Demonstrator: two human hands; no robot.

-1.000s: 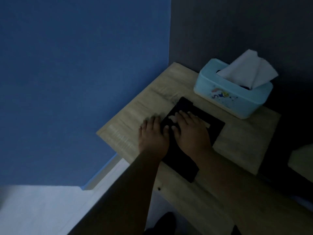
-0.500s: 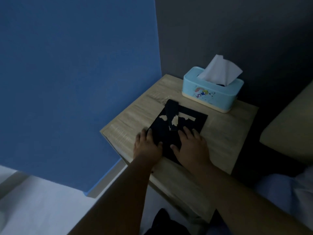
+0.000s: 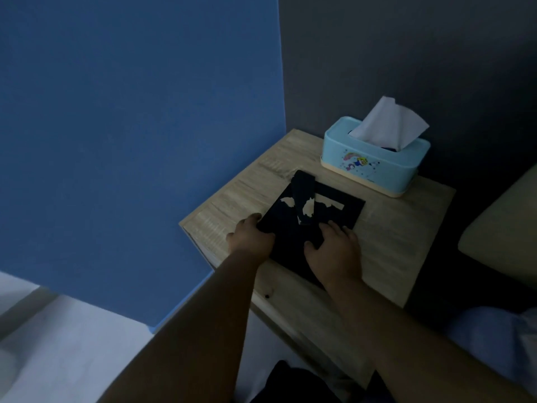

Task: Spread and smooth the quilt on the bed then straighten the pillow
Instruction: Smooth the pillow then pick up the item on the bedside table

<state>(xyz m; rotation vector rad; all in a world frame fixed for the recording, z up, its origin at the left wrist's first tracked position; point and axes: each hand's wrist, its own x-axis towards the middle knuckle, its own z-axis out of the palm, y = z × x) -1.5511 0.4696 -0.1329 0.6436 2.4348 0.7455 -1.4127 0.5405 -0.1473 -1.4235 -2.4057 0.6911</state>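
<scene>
**Desk:** Dimly lit, this one. What are the hands doing?

**Photographer:** Both are on a dark cloth (image 3: 337,212) lying on the bedside table (image 3: 401,234). The left hand (image 3: 251,238) appears to pinch the cloth's near-left edge. The right hand (image 3: 334,248) rests flat on it with its fingers spread and grips nothing.

**Desk:** And the quilt and pillow?

**Photographer:** Neither is clearly in view. The pale blue fabric (image 3: 494,335) at lower right may be the quilt, and the beige padded shape (image 3: 499,237) at right may be the pillow. I cannot tell, so the bed work looks not yet begun.

**Desk:** What could go wrong?

**Photographer:** The cloth sits close to the table's front edge, so a pull toward the body would likely drag it off. Pushed forward, it could nudge the tissue box (image 3: 374,167), which stands just beyond it near the back corner.

**Desk:** Is there room to move?

**Photographer:** The blue wall (image 3: 130,126) closes off the left and the grey wall (image 3: 406,53) the back. Bare tabletop lies to the right of the cloth, and open floor (image 3: 72,344) at lower left.
</scene>
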